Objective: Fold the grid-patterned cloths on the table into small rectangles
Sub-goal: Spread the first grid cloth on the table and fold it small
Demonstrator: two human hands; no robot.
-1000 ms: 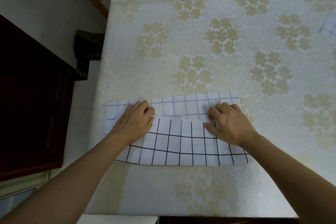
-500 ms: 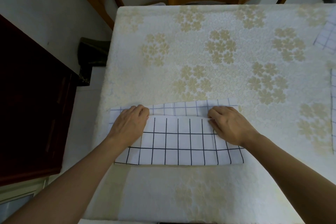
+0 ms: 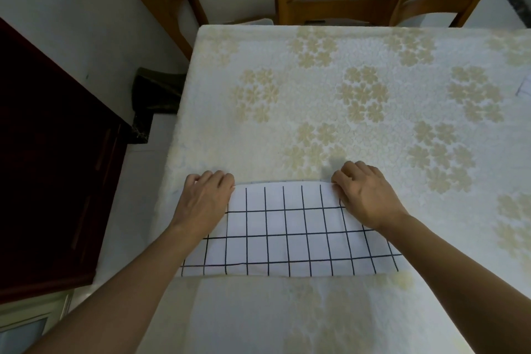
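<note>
Folding step: cloth [image 3: 287, 238] lies doubled and flat on the table [image 3: 316, 80], lower centre of the frame, with its upper edges almost flush.
Left hand [image 3: 202, 201]: fingers curled over the cloth's upper-left corner, gripping it.
Right hand [image 3: 365, 195]: thumb and curled fingers pinching the upper-right corner.
Doing it well: match both corners before letting go. A thin sliver of the under layer peeks out along the upper edge, so nudge it even, then smooth down toward the lower crease.
Risk: loose corners would likely skew every later fold.
Second cloth [image 3: 524, 86]: only a corner shows, at the right edge of the frame.
</note>
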